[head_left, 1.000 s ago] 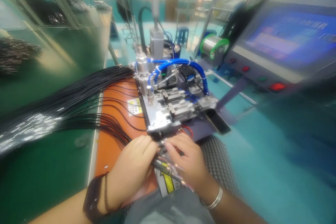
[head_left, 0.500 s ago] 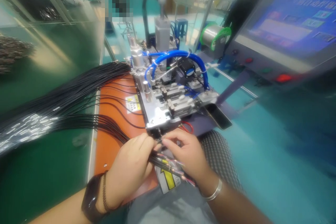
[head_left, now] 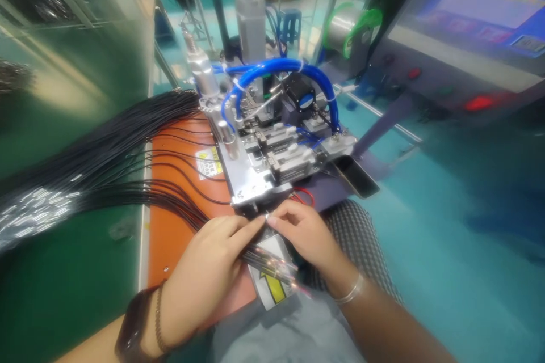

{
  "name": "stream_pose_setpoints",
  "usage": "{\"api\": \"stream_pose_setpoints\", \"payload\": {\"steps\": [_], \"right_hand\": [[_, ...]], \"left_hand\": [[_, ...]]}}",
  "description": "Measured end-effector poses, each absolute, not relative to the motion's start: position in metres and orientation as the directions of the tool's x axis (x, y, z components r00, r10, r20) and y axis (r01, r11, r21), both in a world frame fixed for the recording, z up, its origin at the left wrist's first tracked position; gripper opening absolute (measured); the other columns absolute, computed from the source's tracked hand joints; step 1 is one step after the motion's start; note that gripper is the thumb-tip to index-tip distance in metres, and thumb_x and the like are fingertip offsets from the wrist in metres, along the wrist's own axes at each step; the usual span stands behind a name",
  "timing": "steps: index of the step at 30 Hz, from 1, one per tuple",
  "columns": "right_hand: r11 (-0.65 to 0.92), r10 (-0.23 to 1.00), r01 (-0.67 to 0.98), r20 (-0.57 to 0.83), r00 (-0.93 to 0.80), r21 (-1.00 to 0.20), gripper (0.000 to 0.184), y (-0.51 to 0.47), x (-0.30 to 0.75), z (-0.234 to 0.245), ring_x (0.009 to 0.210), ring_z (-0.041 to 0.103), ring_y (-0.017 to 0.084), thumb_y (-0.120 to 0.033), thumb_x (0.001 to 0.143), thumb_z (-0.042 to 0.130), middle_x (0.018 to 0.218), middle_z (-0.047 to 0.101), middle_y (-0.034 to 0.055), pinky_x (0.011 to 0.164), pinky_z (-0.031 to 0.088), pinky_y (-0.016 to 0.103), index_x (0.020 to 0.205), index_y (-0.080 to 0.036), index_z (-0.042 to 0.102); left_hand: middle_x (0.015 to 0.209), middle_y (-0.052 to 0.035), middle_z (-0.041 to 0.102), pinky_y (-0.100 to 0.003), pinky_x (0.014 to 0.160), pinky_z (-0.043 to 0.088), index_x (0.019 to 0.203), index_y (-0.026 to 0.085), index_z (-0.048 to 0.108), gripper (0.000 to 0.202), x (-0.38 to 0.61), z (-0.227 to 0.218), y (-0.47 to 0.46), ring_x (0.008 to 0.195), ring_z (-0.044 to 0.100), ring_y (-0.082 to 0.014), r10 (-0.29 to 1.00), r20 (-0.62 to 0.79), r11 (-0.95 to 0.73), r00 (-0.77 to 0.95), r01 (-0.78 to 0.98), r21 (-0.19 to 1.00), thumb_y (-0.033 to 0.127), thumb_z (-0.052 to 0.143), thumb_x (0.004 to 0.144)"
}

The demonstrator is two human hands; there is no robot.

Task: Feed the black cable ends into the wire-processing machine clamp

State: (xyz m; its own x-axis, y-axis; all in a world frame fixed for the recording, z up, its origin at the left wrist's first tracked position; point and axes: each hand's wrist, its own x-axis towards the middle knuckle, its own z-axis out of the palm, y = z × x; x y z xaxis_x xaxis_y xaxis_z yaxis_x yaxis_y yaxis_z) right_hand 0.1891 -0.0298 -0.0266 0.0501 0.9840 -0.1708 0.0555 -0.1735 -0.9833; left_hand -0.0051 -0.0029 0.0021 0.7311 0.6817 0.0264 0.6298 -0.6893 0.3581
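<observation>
A green-topped workbench (head_left: 63,289) carries an orange panel (head_left: 170,261) along its right edge. Black insulated cables (head_left: 106,181) lie in a dense fan across the green surface and over the panel, with silver-tipped ends (head_left: 34,207) toward the left. A metal wire-processing fixture (head_left: 251,181) sits on the panel's far end, just beside a yellow warning label (head_left: 210,163).

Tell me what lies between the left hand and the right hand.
In the head view, a bundle of black cables lies between the left hand and the right hand.
</observation>
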Motion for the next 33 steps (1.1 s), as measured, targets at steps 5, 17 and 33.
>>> {"api": "stream_pose_setpoints", "payload": {"steps": [5,17,33], "right_hand": [[-0.261,0.965,0.044,-0.260,0.026,-0.964,0.011,-0.030,0.195,-0.031,0.065,0.054,0.012,-0.024,0.078,0.061,0.069,0.060,-0.0007,0.060,0.042,0.024,0.071,-0.016,0.060],[-0.251,0.968,0.062,-0.250,0.020,-0.966,0.005,-0.026,0.195,-0.043,0.059,0.046,0.010,-0.018,0.075,0.054,0.064,0.052,-0.0033,0.054,0.037,0.021,0.071,-0.017,0.056],[-0.246,0.968,-0.003,-0.246,0.060,-0.969,0.008,-0.025,0.191,-0.039,0.055,0.047,0.010,-0.023,0.078,0.055,0.063,0.053,-0.0034,0.052,0.037,0.022,0.078,-0.018,0.061]], "left_hand": [[0.099,-0.0048,0.051,-0.036,0.077,0.043,0.131,0.030,0.044,0.065,-0.004,0.002,-0.001,0.088,0.047,-0.0187,0.644,0.012,-0.746,0.765,0.625,0.231,-0.005,0.037,0.077],[0.098,-0.0064,0.047,-0.037,0.079,0.042,0.130,0.026,0.046,0.062,-0.001,0.001,-0.002,0.089,0.043,-0.0201,0.605,0.032,-0.793,0.795,0.599,0.112,-0.006,0.039,0.077],[0.093,-0.0074,0.045,-0.038,0.075,0.043,0.137,0.026,0.039,0.054,0.004,0.004,-0.006,0.084,0.042,-0.0222,0.599,-0.013,-0.800,0.800,0.598,-0.044,0.009,0.041,0.085]]}}
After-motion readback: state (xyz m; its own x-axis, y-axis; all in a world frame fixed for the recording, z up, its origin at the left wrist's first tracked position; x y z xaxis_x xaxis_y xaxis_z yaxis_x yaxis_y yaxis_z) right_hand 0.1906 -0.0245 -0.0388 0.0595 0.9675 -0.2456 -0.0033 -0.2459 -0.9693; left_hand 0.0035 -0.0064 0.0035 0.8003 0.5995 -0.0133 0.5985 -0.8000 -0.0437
